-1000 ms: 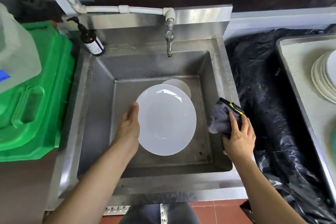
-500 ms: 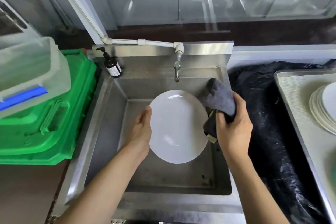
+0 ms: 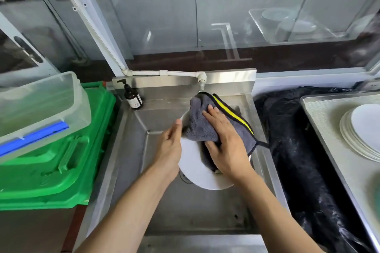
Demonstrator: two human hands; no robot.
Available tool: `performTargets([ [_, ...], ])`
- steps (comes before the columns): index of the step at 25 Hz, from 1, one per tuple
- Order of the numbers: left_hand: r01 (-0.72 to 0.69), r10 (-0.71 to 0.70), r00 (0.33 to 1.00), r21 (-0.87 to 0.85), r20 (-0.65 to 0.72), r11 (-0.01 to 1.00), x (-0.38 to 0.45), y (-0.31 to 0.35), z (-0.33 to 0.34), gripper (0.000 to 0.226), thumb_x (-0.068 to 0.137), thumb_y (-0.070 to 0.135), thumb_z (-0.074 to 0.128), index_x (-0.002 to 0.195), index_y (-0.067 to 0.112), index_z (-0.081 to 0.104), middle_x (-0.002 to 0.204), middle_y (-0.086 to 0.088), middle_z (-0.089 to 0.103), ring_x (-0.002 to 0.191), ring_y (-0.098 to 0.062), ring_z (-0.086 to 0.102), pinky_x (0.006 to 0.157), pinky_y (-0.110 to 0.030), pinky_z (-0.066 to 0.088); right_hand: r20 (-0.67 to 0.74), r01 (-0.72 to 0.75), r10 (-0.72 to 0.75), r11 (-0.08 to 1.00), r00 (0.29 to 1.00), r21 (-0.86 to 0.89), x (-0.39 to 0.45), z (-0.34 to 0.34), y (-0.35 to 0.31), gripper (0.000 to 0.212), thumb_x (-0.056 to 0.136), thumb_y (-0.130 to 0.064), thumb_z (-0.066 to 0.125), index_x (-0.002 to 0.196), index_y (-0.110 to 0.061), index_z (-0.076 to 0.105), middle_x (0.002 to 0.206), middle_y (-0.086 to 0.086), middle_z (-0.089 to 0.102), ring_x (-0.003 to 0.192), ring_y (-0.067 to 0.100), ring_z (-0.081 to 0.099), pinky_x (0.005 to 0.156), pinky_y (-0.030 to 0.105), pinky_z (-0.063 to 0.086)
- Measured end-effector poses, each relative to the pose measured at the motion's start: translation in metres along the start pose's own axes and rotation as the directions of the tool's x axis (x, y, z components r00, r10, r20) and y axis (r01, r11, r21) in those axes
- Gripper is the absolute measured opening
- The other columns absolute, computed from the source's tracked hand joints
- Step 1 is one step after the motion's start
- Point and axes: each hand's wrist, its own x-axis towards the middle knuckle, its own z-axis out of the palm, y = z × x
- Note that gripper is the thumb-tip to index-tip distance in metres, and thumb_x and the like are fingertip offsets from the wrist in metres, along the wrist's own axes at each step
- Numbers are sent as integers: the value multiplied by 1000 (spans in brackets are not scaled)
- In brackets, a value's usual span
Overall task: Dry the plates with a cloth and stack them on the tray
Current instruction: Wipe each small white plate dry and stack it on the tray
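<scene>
Head view, looking down into a steel sink at centre frame. White plate held above the basin, tilted, gripped at its left rim by the left hand, thumb on the near face, fingers hidden behind. Right hand flat, fingers extended, pressing a grey cloth with a yellow-and-black edge against the plate's face; most of the upper plate covered by cloth and hand. Tap directly behind the cloth's top edge, spout mostly hidden by it. White pipe running along the steel backsplash to the tap.

Upper left of the sink rim: dark pump bottle with a pale label, print too small to read. Left of frame: green plastic crate, with a clear plastic box with a blue strip sitting on top, tilted. Right of the sink: crumpled black plastic sheet lying between the basin and a metal tray at the right edge. On the tray, a stack of white plates, partly cut off by the frame. Upper frame: glass panels with reflections, possibly of the tray and plates.
</scene>
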Motion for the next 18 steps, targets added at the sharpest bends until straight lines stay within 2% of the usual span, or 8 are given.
performTargets([
  [2, -14, 12, 999, -55, -44, 998, 5, 9, 0, 21, 100, 29, 58, 82, 23, 67, 72, 10, 72, 62, 6, 68, 60, -9, 50, 60, 68, -70, 997, 996, 34, -15, 12, -15, 54, 93, -16, 63, 145, -9, 54, 154, 1, 48, 148, 14, 40, 122, 42, 31],
  [3, 6, -9, 999, -73, -42, 997, 6, 12, -1, 23, 100, 26, 59, 79, 23, 66, 66, 10, 71, 56, 5, 67, 56, -9, 50, 84, 87, -89, 996, 992, 38, -21, 13, -18, 53, 92, -15, 65, 144, -10, 55, 153, 2, 49, 147, 14, 41, 122, 42, 32],
  [5, 32, -32, 999, -73, 2, 997, 3, 15, -3, 20, 100, 28, 59, 82, 22, 66, 79, 4, 75, 69, -3, 70, 69, -17, 56, 59, 61, -62, 998, 996, 25, -18, 10, -17, 54, 89, -7, 68, 142, -9, 57, 153, 0, 48, 146, 11, 41, 120, 43, 34],
  [7, 11, -8, 998, -42, 66, 999, -2, 13, -1, 20, 102, 28, 55, 93, 20, 70, 105, -4, 75, 95, -13, 71, 93, -28, 55, -42, -75, 76, 997, 996, 18, 0, 6, -15, 57, 89, -3, 67, 145, -10, 56, 156, -4, 41, 147, 8, 35, 122, 40, 30],
  [8, -2, 6, 996, -43, 89, 999, -4, 16, 1, 21, 104, 26, 52, 99, 18, 71, 113, -7, 73, 102, -18, 70, 98, -32, 53, -60, -134, 136, 990, 989, 38, 8, 5, -18, 58, 90, -6, 63, 147, -11, 54, 158, -4, 37, 150, 9, 31, 124, 38, 26],
  [12, 0, 12, 991, -87, 135, 996, 5, 29, -5, 21, 105, 27, 50, 97, 20, 67, 101, -7, 72, 79, -10, 69, 77, -28, 57, 55, -30, 22, 989, 998, 146, -10, 24, -38, 50, 95, -12, 54, 144, -11, 57, 156, 4, 47, 150, 14, 35, 124, 47, 27],
  [15, 7, -2, 999, -165, 33, 986, 8, 30, -10, 22, 100, 28, 58, 83, 16, 67, 75, -1, 76, 63, -12, 72, 62, -24, 59, 126, 62, -78, 990, 989, 127, -31, 25, -35, 51, 93, -5, 63, 144, -11, 57, 156, 2, 48, 150, 13, 36, 123, 48, 29],
  [18, -19, 22, 1000, -130, 21, 991, 0, 27, -4, 20, 101, 24, 58, 83, 19, 66, 70, 11, 74, 64, 0, 69, 57, -12, 51, 22, -73, 71, 990, 997, 117, -9, 18, -28, 56, 92, -5, 59, 147, -12, 54, 160, -1, 40, 152, 10, 31, 126, 41, 24],
])
